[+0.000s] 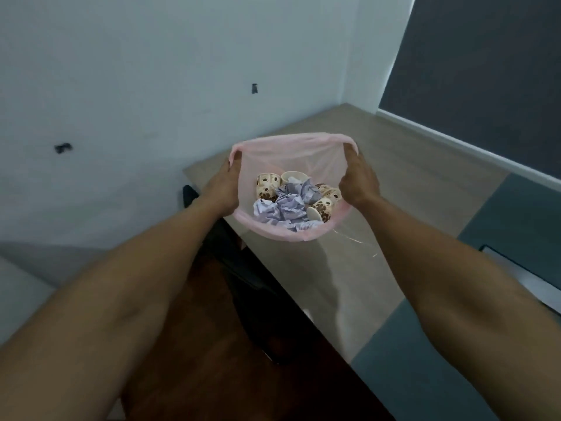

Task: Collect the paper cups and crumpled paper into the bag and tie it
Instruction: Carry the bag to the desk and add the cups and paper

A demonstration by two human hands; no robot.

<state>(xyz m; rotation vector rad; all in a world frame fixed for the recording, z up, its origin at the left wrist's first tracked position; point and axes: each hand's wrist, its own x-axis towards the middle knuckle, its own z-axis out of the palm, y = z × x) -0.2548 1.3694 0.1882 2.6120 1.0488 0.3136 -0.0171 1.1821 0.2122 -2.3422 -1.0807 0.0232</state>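
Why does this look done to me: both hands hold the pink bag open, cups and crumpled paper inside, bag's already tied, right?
Not tied. The head view shows the bag mouth wide open, left hand and right hand holding its rim apart. The cups and crumpled paper are inside, as you said.

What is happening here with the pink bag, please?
A person holds a thin pink bag open with both hands, above a table. The left hand grips the rim on one side and the right hand grips it on the other. Inside lie paper cups with brown spots and crumpled paper. The mouth of the bag is wide open, so it is not yet tied.
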